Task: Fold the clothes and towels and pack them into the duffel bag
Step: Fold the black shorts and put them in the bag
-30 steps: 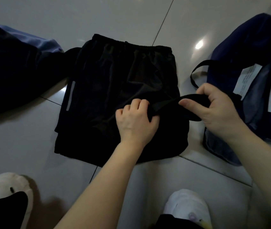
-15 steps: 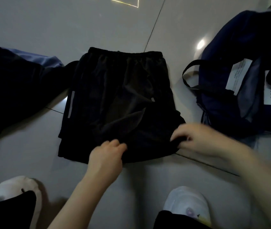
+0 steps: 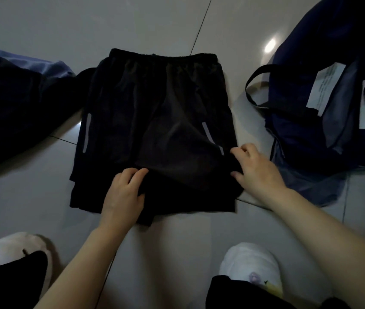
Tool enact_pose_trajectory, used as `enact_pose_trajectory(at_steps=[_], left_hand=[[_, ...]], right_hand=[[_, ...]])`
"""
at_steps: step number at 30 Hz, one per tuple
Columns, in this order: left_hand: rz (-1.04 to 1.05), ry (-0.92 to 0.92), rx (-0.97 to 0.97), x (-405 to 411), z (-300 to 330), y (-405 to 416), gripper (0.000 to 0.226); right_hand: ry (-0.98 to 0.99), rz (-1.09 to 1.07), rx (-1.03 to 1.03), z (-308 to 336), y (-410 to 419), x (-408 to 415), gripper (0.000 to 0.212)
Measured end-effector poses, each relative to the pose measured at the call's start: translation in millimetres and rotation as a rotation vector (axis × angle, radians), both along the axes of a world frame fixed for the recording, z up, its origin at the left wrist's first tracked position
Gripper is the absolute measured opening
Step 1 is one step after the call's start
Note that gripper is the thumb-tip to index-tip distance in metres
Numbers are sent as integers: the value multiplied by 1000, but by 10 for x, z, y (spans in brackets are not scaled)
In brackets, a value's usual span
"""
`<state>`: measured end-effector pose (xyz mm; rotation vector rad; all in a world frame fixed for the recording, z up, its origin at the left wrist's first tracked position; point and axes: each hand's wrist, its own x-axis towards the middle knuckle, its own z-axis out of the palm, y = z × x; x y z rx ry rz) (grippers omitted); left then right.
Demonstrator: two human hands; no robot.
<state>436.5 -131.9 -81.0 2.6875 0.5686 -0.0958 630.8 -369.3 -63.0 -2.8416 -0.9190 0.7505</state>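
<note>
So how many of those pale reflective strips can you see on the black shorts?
2: one pale strip near the black shorts' left edge, another on the right leg, continuing toward the right hand. Folds may hide more.
</note>
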Motion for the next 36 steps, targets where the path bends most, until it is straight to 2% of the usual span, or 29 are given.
enact_pose_trajectory(at_steps=[3,6,8,10,12,15,17,18,20,22,24,25,28,30,31,33,34,36], left_hand=[[99,-102,-110,-7,59,72,45],[160,-217,-204,-72,178,174,33],[53,-142,-264,-154,210,242,26],[-147,54,-272,-235,195,268,21],[-225,142,-276,-283,175,237,28],[8,-110,-228,-249,179,201,38],[154,-133,-97,-217,104,284,45],[177,-75,-51,-212,54,342,51],[156,25,1,-272,-39,437,59],[155,23,-1,-397,-94,535,63],[241,-14,-66,-535,-90,609,67],[292,-25,-88,-602,-85,626,69],[418,-31,-123,-734,-67,601,69],[561,-61,-180,-713,-54,569,66],[645,-80,-217,-668,-43,559,64],[769,-95,-313,-563,-30,565,60],[787,-81,-347,-516,-23,573,58],[807,-65,-345,-466,-14,619,49]], right_hand=[[-29,16,67,-44,-44,62,29],[-148,-117,143,58,-196,68,13],[-168,-206,167,128,-313,28,8],[-134,-264,181,145,-392,-40,7],[-92,-332,207,118,-420,-69,6],[-52,-430,288,144,-382,-14,12],[-25,-452,305,193,-387,55,17],[-52,-415,286,211,-408,94,20],[-189,-205,192,244,-483,182,25],[-219,5,-13,218,-555,266,30],[-185,88,-240,185,-555,314,34],[-210,96,-273,182,-491,299,32],[-284,111,-33,190,-151,40,20],[-290,196,158,148,164,-238,33],[-236,237,178,129,331,-397,44],[-76,303,98,85,593,-619,64],[25,317,-13,31,649,-670,72],[74,350,-130,-129,602,-671,81]])
